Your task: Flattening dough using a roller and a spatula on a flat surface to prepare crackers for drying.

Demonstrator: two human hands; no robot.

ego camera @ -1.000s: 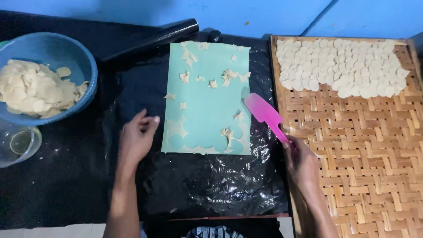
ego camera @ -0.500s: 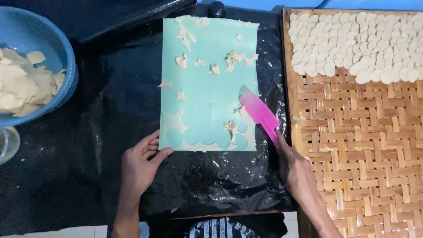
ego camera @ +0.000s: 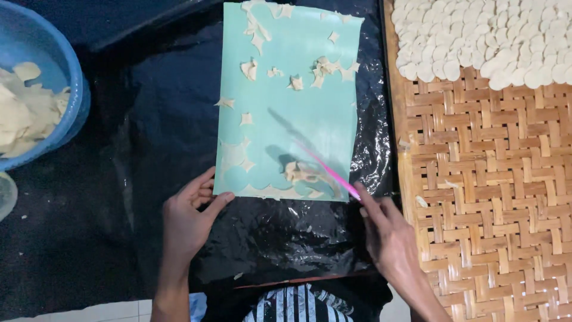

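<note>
I am pinning the teal mat (ego camera: 286,89) at its near-left corner with my flat, open left hand (ego camera: 187,217), while my right hand (ego camera: 387,235) is gripping the pink scraper (ego camera: 325,170) and lifting dough scraps (ego camera: 298,172); scattered scraps farther up are waiting.

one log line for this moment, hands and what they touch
left hand: pressing corner of teal sheet | right hand: holding pink scraper on dough scraps | woven tray: right
</note>
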